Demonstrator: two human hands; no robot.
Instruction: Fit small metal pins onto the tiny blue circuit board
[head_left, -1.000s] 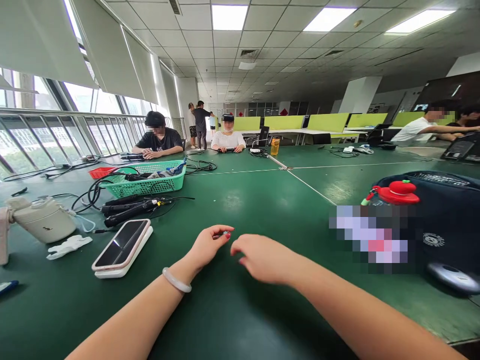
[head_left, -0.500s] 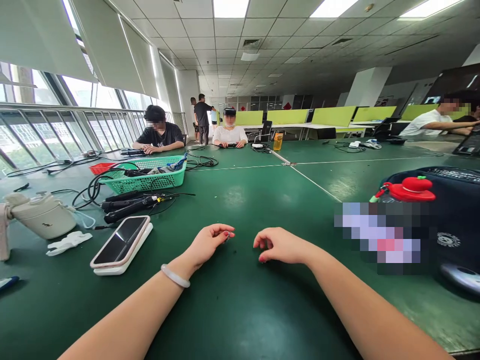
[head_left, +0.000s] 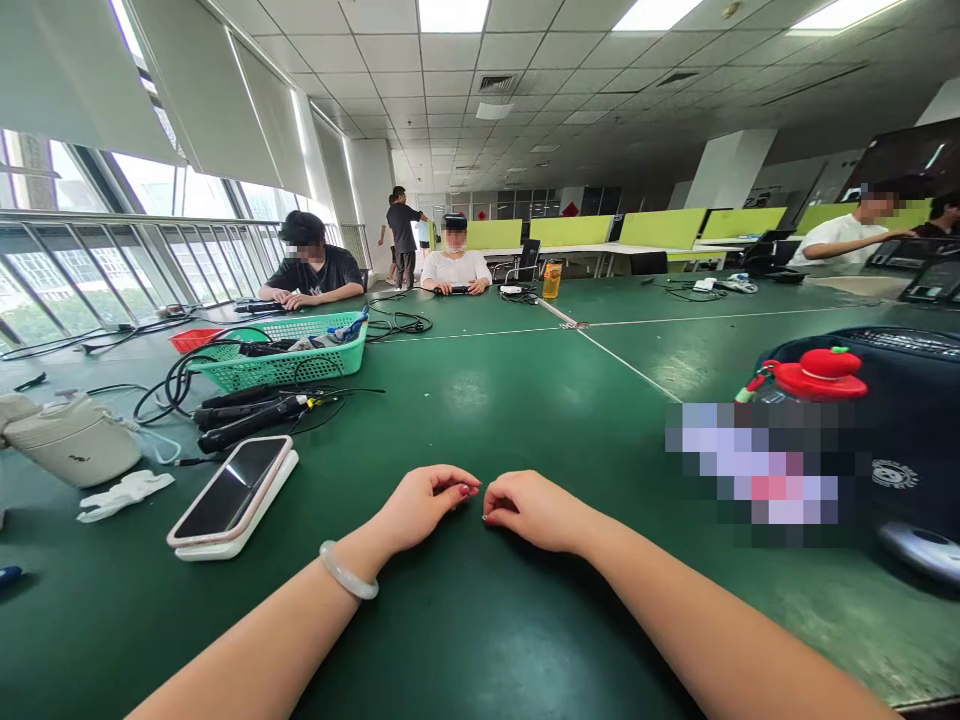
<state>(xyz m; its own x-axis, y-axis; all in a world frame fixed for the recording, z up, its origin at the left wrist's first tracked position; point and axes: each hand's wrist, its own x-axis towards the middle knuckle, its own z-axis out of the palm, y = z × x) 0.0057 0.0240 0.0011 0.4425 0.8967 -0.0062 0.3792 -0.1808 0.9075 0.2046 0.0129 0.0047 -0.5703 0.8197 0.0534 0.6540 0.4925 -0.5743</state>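
Observation:
My left hand [head_left: 421, 505] rests on the green table [head_left: 480, 620] with a pale bangle [head_left: 347, 572] on the wrist. Its thumb and fingers are pinched together, and whatever lies between them is too small to name. My right hand [head_left: 531, 510] lies just to its right, knuckles up and fingers curled under. The fingertips of both hands nearly touch. What the right fingers cover is hidden.
A phone on a white pad [head_left: 231, 495] lies to the left, near black handles with cables [head_left: 247, 415], a green basket [head_left: 281, 360] and a cream pouch [head_left: 71, 440]. A dark bag [head_left: 900, 420] and red-capped bottle [head_left: 817, 372] stand right. Other people sit at the far side.
My right hand drew away to the right, then came back left until it almost meets the left hand. My left hand stayed in place with its fingers pinched.

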